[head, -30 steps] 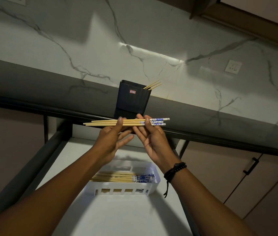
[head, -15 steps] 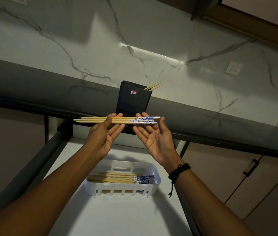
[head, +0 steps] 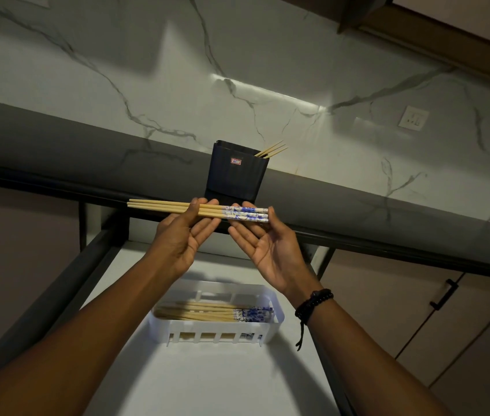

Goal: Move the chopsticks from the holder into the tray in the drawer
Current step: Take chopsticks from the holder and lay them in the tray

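Chopsticks (head: 177, 208), a level bundle pinched under the thumb of the left hand (head: 182, 238) and cradled on straight fingertips of the right hand (head: 264, 244), hang just short of the holder (head: 237, 172), above the tray (head: 219, 336) below the wrists, likely squared up to lie flat.

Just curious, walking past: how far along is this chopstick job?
Done: chopsticks lie in the tray. In hand: the left hand and right hand carry another bundle above the drawer. Left: a few sticks poke from the holder.
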